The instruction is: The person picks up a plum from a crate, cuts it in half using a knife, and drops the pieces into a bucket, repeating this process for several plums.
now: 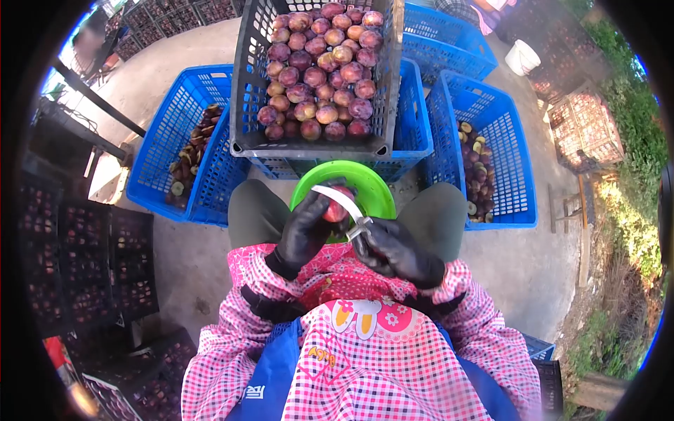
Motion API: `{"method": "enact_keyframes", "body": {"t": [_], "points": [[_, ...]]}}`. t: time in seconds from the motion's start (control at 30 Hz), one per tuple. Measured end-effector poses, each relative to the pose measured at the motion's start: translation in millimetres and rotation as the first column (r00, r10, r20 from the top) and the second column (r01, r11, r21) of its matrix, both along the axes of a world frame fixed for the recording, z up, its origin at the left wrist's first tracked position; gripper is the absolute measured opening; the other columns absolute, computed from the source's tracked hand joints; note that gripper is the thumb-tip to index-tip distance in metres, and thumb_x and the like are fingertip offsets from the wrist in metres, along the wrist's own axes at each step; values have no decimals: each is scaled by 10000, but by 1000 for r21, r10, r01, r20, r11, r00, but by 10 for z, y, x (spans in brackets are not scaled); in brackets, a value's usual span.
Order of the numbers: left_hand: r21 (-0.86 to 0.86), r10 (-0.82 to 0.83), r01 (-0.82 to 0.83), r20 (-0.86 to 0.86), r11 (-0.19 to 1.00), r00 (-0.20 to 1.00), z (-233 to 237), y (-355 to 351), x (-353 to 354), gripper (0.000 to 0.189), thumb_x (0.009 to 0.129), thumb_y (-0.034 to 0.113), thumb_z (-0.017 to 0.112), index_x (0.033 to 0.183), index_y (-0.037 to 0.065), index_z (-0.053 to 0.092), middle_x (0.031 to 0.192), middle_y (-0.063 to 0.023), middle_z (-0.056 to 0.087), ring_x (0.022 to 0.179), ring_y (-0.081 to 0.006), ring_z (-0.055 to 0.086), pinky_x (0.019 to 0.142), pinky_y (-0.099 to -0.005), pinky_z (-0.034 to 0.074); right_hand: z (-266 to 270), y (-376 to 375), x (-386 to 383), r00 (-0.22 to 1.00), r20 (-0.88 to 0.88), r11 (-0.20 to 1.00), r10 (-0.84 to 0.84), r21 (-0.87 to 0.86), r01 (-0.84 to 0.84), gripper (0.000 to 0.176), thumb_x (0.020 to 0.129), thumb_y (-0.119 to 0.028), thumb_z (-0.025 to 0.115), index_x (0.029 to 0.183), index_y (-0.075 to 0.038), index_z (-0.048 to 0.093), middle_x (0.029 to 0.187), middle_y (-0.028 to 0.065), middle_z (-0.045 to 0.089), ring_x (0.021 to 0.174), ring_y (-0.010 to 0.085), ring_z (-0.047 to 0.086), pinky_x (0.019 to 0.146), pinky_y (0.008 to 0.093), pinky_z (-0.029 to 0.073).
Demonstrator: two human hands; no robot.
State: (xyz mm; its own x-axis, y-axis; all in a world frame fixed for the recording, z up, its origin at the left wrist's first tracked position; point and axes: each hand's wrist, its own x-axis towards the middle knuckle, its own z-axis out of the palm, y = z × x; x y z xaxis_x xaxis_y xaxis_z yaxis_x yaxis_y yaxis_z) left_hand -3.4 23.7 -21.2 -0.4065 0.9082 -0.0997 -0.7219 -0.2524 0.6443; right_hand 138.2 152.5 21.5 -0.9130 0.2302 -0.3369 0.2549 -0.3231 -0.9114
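Note:
My left hand [302, 231], in a black glove, is closed around a reddish plum [335, 212] above a bright green basin [375, 181]. In my black-gloved right hand [397, 247] is a knife [349, 203] with a curved silver blade and a metal piece where the blade meets the grip. The blade lies across the top of the plum, its tip pointing up and left near my left fingers. My right fingers wrap the handle and hide most of it. Both hands are in front of my lap, between my knees.
Straight ahead, a black crate [312, 149] full of plums rests on a blue crate [414, 144]. Blue crates with cut fruit stand at left [151, 151] and right [523, 175]. A white bucket [522, 57] is farther back. Stacked dark crates [88, 259] line the left; a person [88, 52] is far left.

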Motion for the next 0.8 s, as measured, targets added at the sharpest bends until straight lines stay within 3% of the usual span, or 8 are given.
{"method": "enact_keyframes", "body": {"t": [0.07,0.1,0.13,0.17,0.2,0.23,0.57,0.8], "points": [[64,-11,6,78,998,997,-167,-1,-110,557,973,253,600,1453,62,392,1309,-119,549,1098,-207,587,890,-383,497,258,-40,93,997,-37,983,-73,-172,65,374,1037,-403,504,997,-35,559,662,-35,481,513,61,434,463,256,330],[73,-18,15,36,997,999,-101,3,-112,577,966,226,603,1463,43,374,1335,-124,531,1158,-214,563,949,-392,475,149,-40,42,978,-125,986,-165,10,168,318,1037,-338,513,1016,-24,556,648,33,516,511,133,498,487,301,368],[80,-18,18,-2,997,1000,-68,-1,-97,598,958,200,607,1472,24,357,1361,-129,513,1218,-221,539,1008,-401,452,93,-17,35,978,-125,986,-164,14,167,318,1037,-338,513,1016,-24,556,648,33,516,511,133,498,487,301,368],[76,-17,16,5,997,1000,-104,-10,-105,598,958,200,607,1472,24,357,1361,-129,513,1218,-221,539,1008,-401,452,42,-20,52,988,-117,924,-103,356,138,293,1032,-311,521,1019,-20,548,652,76,532,518,188,526,495,336,386],[73,-50,54,-46,996,998,-155,-20,-143,618,958,212,611,1474,0,345,1392,-141,499,1255,-239,521,1048,-404,429,-18,-26,66,995,-89,751,-46,653,93,268,1026,-285,529,1021,-17,540,656,120,547,526,244,555,504,372,405],[70,-85,92,-100,993,991,-180,-19,-170,639,957,225,615,1475,-23,334,1423,-152,484,1292,-258,503,1089,-408,405,-101,-62,61,987,-155,651,-38,745,142,230,1004,-245,552,1015,-17,524,685,196,574,574,370,594,527,450,430],[-19,-71,69,-89,997,994,-165,-37,-149,629,941,177,633,1460,-49,359,1399,-136,499,1291,-218,491,1115,-347,357,-92,-181,71,999,-23,565,-31,824,36,219,990,-250,557,1011,-38,508,678,207,604,604,425,605,523,519,431],[-91,-52,25,-306,995,951,-134,-35,-58,574,988,204,585,1476,-4,364,1396,-119,506,1295,-211,491,1113,-350,367,-378,-282,30,992,-81,495,-92,861,116,220,986,-246,549,1036,-34,514,680,210,615,603,431,608,526,520,453]]}}
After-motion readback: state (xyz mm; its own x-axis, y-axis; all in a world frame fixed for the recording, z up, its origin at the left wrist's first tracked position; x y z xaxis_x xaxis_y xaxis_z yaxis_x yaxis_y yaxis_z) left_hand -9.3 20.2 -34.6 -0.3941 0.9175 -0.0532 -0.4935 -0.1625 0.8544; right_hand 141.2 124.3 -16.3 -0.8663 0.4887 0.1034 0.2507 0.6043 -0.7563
